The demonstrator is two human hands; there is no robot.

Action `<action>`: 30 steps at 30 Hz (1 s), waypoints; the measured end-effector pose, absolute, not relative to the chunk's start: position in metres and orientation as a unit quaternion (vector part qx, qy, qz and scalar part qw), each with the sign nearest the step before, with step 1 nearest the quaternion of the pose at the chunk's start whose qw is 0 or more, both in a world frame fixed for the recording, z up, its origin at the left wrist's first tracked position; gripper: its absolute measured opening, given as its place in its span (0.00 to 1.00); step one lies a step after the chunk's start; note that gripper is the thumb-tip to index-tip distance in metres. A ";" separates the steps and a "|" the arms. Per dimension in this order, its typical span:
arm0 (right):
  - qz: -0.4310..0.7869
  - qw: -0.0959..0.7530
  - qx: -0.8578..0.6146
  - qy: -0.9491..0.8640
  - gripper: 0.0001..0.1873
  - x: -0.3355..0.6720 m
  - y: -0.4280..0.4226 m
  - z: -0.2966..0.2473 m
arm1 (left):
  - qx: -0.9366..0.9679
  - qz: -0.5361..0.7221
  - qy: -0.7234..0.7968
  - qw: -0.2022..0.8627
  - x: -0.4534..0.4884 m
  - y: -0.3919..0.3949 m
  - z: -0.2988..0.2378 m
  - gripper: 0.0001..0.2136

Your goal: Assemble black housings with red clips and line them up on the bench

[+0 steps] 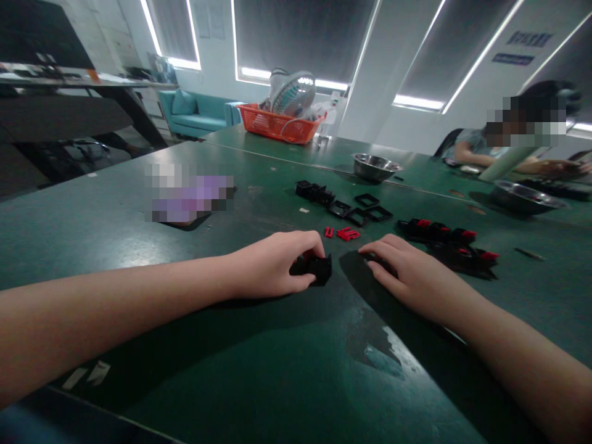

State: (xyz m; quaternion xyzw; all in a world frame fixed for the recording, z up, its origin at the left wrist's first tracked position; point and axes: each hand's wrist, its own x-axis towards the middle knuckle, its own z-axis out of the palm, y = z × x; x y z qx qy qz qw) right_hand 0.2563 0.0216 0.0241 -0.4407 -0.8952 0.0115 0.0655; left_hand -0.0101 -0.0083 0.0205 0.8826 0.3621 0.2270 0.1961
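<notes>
My left hand (282,265) is closed around a small black plastic part (320,270), boxy with an upright edge, low over the green table (277,370). To its right my right hand (393,265) hovers near the tabletop, thumb and fingers apart, with nothing visible between them. Just beyond lie small red clips (348,234) in a loose cluster. Several black square frames (357,216) rest behind those, beside a row of black housings (315,192). Right of my right hand stand black assemblies with red clips fitted (437,231), in two rows.
A steel bowl (375,168) stands farther back, and another bowl (527,198) at right, near a seated person (509,135). An orange basket (282,125) holding a fan is at the far edge. A blurred purple object (194,194) lies left; a thin dark tool (530,254) lies right.
</notes>
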 end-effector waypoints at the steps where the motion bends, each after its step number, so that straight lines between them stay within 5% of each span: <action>1: 0.012 0.063 -0.442 -0.895 0.17 0.256 0.022 0.024 | 0.884 0.226 0.360 0.194 -0.010 -0.008 0.020 0.11; 30: 0.011 0.052 -0.446 -0.893 0.17 0.256 0.020 0.026 | 0.897 0.249 0.294 0.214 -0.010 -0.011 0.024 0.15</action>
